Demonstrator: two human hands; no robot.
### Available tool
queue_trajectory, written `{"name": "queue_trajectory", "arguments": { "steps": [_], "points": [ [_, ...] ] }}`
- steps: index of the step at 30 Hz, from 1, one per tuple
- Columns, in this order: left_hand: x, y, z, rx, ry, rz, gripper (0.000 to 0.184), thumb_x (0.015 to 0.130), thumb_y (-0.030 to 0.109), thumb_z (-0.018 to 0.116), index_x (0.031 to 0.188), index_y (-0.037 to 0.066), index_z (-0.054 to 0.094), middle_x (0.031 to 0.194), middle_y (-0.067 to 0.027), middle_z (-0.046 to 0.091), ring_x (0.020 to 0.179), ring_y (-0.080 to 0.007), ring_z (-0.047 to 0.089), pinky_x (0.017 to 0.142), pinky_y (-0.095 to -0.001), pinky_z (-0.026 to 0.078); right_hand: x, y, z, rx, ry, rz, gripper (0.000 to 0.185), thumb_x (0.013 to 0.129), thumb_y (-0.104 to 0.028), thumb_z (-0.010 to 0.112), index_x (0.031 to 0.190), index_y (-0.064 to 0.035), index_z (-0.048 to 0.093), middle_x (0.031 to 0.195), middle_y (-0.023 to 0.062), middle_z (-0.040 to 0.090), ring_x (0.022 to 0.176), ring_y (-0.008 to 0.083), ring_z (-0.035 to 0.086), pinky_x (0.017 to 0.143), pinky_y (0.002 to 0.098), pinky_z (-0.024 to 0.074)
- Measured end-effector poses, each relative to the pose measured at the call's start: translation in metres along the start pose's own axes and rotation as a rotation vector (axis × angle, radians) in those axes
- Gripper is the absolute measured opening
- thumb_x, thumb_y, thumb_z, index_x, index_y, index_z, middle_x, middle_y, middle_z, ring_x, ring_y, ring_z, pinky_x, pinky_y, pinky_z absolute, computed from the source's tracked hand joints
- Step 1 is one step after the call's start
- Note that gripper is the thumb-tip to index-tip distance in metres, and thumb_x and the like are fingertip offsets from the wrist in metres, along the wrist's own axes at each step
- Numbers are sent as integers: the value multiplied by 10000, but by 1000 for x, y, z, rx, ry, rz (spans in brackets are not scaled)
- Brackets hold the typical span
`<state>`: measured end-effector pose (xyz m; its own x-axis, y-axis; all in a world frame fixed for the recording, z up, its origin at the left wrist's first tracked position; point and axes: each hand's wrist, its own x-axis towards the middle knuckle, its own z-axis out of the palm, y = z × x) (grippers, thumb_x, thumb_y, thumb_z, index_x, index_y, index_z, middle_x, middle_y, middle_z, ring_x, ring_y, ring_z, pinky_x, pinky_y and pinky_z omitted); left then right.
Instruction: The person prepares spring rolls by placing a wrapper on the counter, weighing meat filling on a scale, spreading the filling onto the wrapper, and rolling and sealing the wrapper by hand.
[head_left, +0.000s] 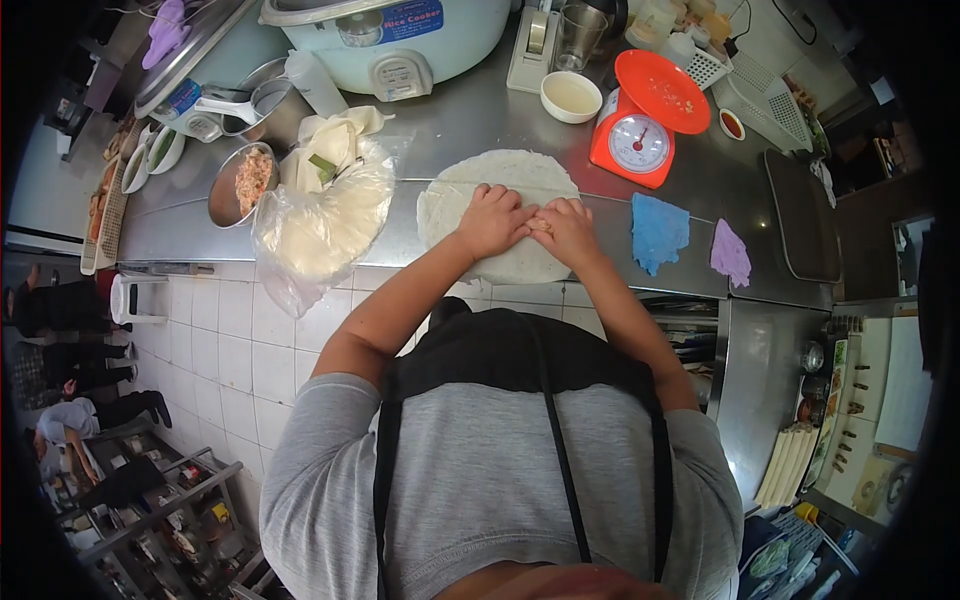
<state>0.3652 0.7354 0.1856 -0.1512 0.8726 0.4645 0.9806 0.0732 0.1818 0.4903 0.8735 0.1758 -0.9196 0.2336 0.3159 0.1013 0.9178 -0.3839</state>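
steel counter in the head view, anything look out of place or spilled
Slightly: the clear crinkled plastic bag, left of the round off-white wrapper, hangs unsupported past the steel counter's front edge; loose food bits litter the round red scale pan like uncleaned residue.

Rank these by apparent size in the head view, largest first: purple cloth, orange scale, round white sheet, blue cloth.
1. Round white sheet, judged by its outline
2. Orange scale
3. Blue cloth
4. Purple cloth

Wrapper on counter, bowl to its left, scale and cloths to its right.
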Motion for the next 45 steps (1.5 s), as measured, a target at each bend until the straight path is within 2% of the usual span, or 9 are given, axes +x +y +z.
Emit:
{"name": "queue_trajectory", "arguments": {
  "steps": [5, 8, 15, 18, 24, 30, 36, 39, 45],
  "points": [
    [5, 0, 6, 30, -105, -16, 320, 744, 338, 599, 1030, 196, 626, 872, -7, 519, 884, -196, 459, 787, -375, 321, -4, -1, -9, -9, 7, 51, 345, 642, -288, 712, 954, -165, 633, 915, 8, 532, 941, 220, 465, 821, 375, 349],
    [6, 6, 2, 27, -18, -11, 274, 752, 322, 597, 997, 209, 644, 857, 3, 522, 873, -187, 459, 775, -366, 322, -6, 5, -18, -27, -7, 36, 335, 649, -289, 710, 950, -165, 636, 915, 8, 538, 943, 221, 470, 817, 376, 352],
    [12, 11, 15, -3, -62, -3, 298, 721, 333, 617, 984, 197, 649, 860, 5, 522, 864, -183, 461, 755, -356, 321, -12, 21, -7, 2, -68, 47, 364, 645, -303, 717, 967, -164, 618, 931, 8, 538, 939, 225, 477, 814, 381, 355],
    [14, 10, 11, -23, -79, -8, 282, 710, 321, 628, 956, 185, 654, 862, 5, 527, 866, -180, 469, 755, -350, 324, -10, 5, -24, 40, 89, 74, 238, 666, -271, 700, 857, -147, 630, 871, 8, 548, 901, 222, 492, 789, 383, 366],
    [14, 7, 14, -83, -109, -55, 232, 684, 284, 653, 885, 169, 659, 830, 11, 562, 865, -177, 489, 764, -350, 329, -7, 17, -7, 139, 48, -47, 227, 653, -254, 698, 824, -144, 598, 884, 11, 541, 895, 230, 494, 779, 394, 370],
    [11, 4, 14, -104, -91, -64, 194, 675, 262, 657, 843, 167, 665, 815, 19, 574, 858, -176, 495, 762, -359, 332, -8, 7, -10, 105, 109, 91, 194, 653, -254, 692, 784, -138, 609, 884, 4, 542, 918, 224, 485, 790, 390, 364],
    [9, 2, 13, -124, -93, -67, 199, 673, 268, 660, 851, 181, 668, 824, 20, 565, 856, -180, 490, 758, -369, 331, -6, 12, 2, -1, -51, 46, 328, 628, -311, 711, 903, -153, 626, 922, 17, 531, 934, 225, 477, 808, 387, 350],
    [12, 9, 6, -93, -64, -46, 214, 685, 283, 659, 880, 197, 675, 826, 28, 553, 849, -177, 483, 753, -370, 330, -11, 7, -11, -2, 101, 52, 286, 634, -302, 713, 870, -156, 646, 871, -2, 541, 915, 215, 481, 798, 380, 349],
    [17, 20, 16, -60, -11, -20, 248, 713, 308, 640, 942, 222, 677, 827, 40, 543, 844, -165, 472, 734, -364, 328, -19, 23, -12, -33, 10, 38, 330, 621, -294, 726, 902, -151, 629, 873, 2, 547, 915, 223, 484, 802, 381, 347]
  ]
}}
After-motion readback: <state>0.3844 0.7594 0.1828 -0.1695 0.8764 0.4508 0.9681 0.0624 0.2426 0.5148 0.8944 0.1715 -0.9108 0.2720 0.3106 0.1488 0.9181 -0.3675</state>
